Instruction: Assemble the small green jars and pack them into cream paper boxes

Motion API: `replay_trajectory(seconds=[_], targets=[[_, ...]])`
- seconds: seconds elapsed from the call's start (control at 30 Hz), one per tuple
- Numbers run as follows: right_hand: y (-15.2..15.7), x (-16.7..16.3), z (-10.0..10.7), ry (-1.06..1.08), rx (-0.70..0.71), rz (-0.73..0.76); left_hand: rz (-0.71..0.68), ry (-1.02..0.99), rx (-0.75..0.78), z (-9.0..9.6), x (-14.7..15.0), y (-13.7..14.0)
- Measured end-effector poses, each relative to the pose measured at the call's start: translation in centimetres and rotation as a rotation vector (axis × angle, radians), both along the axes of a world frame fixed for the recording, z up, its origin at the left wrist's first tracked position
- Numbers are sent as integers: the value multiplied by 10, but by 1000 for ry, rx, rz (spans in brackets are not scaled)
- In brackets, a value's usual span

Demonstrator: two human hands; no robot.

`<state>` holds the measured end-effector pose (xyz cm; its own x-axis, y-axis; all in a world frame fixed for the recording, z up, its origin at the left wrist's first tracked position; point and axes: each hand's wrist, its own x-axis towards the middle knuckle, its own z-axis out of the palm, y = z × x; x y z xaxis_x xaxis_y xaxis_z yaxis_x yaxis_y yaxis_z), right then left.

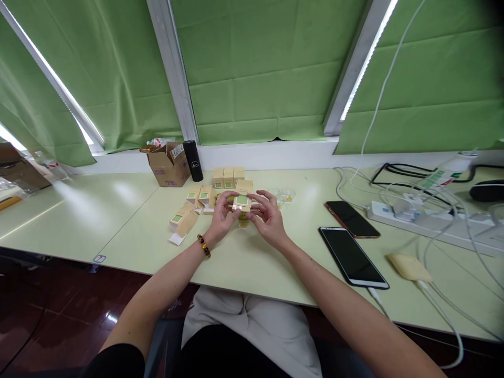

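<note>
Between both hands, above the table, is a small tan paper box (241, 200) with a green square on the face toward me. My left hand (222, 216) grips its left side, and my right hand (269, 216) grips its right side. Just below the box a small clear container (244, 222) shows, with something yellowish in it; whether it touches the box I cannot tell. Left of my hands lies an open-flapped tan box (183, 219), with two more such boxes (206, 196) behind it. Several upright tan boxes (228, 177) stand in a row farther back.
Clear round containers (286, 195) sit beyond my right hand. Two phones (352, 257) lie to the right, near a white power strip (425, 220), tangled cables and a yellowish charger (409, 266). At the back left stand a cardboard box (169, 165) and a black cylinder (192, 160).
</note>
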<state>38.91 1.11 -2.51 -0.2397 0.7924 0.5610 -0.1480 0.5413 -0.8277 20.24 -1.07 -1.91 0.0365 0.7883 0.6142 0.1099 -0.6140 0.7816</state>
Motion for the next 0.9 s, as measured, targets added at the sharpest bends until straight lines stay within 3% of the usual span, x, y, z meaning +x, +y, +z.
replay_trajectory(seconds=[0.9], targets=[[2,-3,-4,32,15,-32,161,-14,92,-6,2,6]])
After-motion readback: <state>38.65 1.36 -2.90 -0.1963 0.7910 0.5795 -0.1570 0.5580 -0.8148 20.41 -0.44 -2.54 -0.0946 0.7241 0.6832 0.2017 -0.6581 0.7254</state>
